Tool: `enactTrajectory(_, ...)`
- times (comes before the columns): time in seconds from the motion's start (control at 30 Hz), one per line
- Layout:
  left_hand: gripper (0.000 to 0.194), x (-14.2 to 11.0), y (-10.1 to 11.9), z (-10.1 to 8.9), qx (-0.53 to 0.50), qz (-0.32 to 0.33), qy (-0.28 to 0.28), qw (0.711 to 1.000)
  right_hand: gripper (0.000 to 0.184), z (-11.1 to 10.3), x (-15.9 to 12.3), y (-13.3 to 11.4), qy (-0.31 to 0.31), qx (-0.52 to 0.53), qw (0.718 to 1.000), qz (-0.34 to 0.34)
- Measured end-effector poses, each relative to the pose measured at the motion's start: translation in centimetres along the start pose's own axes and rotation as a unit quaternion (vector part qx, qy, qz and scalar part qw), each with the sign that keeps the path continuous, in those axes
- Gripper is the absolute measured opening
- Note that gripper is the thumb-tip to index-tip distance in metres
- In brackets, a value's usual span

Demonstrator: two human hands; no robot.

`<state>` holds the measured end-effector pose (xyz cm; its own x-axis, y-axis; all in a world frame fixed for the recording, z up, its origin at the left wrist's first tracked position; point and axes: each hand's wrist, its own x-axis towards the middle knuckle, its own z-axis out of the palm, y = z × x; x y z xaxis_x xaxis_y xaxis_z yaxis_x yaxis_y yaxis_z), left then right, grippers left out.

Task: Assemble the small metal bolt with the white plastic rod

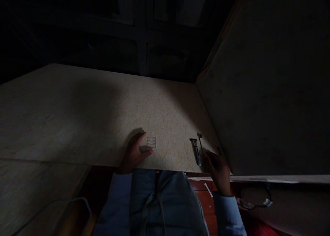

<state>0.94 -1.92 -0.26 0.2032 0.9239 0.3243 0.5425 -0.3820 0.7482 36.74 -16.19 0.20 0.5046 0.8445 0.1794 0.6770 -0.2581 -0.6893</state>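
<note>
My left hand (134, 152) rests on the table near its front edge, thumb and fingers spread apart. Just to its right, within the gap of the fingers, lies a small clear rectangular piece (151, 142) with dark lines; it is too dim to name. At the right, my right hand (218, 167) has its fingers closed at the lower end of a slim toothbrush (201, 142), whose head points away from me. Beside that, on the left, a dark razor (196, 152) lies on the table with its head at the far end.
The pale table (160, 108) ends at a tall panel (270, 91) on the right. A small dark thing (219, 150) sits by the panel's foot. Dark framed panes (141, 33) stand behind. Cables (85, 200) hang at lower left and lower right. The room is dim.
</note>
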Motion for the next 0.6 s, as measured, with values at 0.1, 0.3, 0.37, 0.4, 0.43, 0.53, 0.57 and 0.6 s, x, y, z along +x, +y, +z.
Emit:
enactTrajectory(0.1,0.070,-0.10,-0.44,0.37,0.024,0.029,-0.031,0.999,0.063,0.03,-0.04,-0.05,0.008,-0.004,1.000,0.009)
enactTrajectory(0.3,0.059,0.18,-0.22,0.87,0.028,0.035,-0.017,0.999,0.065,0.17,-0.17,-0.26,0.019,-0.014,1.000,-0.003)
enactTrajectory(0.37,0.057,0.19,-0.14,0.75,0.027,0.035,-0.016,0.999,0.065,0.25,-0.21,-0.21,0.023,-0.016,1.000,0.000)
enactTrajectory(0.4,0.057,0.19,-0.10,0.69,0.028,0.034,-0.015,0.999,0.065,0.27,-0.22,-0.19,0.024,-0.016,1.000,0.006)
enactTrajectory(0.43,0.056,0.19,-0.05,0.63,0.029,0.033,-0.015,0.999,0.065,0.28,-0.24,-0.16,0.023,-0.015,1.000,0.013)
enactTrajectory(0.53,0.055,0.24,0.07,0.58,0.031,0.032,-0.015,0.999,0.064,0.24,-0.29,-0.19,0.018,-0.007,1.000,0.025)
enactTrajectory(0.57,0.054,0.28,0.09,0.59,0.030,0.033,-0.013,0.999,0.063,0.22,-0.31,-0.25,0.017,-0.003,1.000,0.024)
enactTrajectory(0.6,0.053,0.31,0.10,0.61,0.030,0.034,-0.011,0.999,0.063,0.20,-0.32,-0.33,0.018,0.002,1.000,0.023)
